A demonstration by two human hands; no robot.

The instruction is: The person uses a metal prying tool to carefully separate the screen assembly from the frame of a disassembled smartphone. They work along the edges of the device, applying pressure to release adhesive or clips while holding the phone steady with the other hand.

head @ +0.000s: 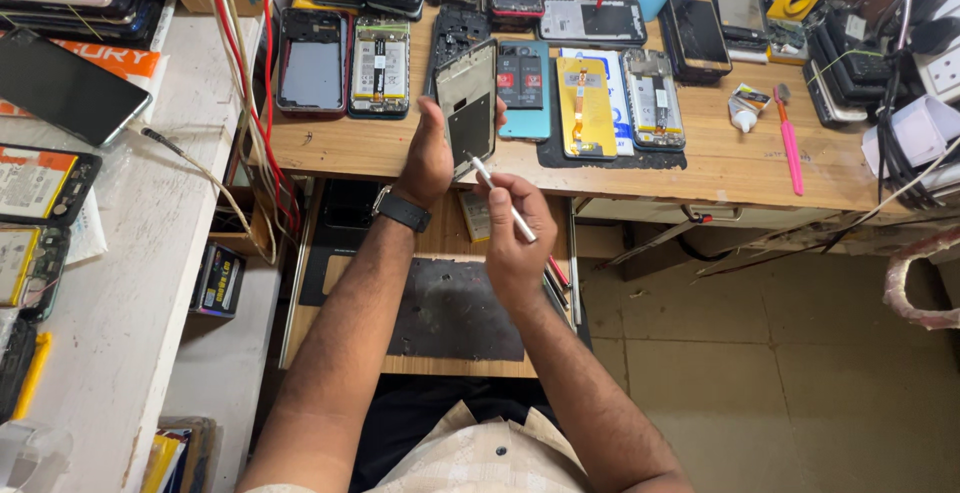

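Silver-grey and stripped bare, a phone frame [468, 103] stands upright above the wooden workbench [740, 168], clamped in the left hand [430, 158]. The right hand [515, 228] is closed around a slim metal tool [500, 196], its tip touching the frame's lower edge. Opened phones lie behind, a teal one [524, 88] and a yellow-backed one [586, 108] among them. A pink brush [790, 148] rests to the right.

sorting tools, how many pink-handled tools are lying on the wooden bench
1: a pink-handled brush-like tool lies at the right of the wooden bench, beside a small white tube. Others may be hidden in the clutter of phones and cables.
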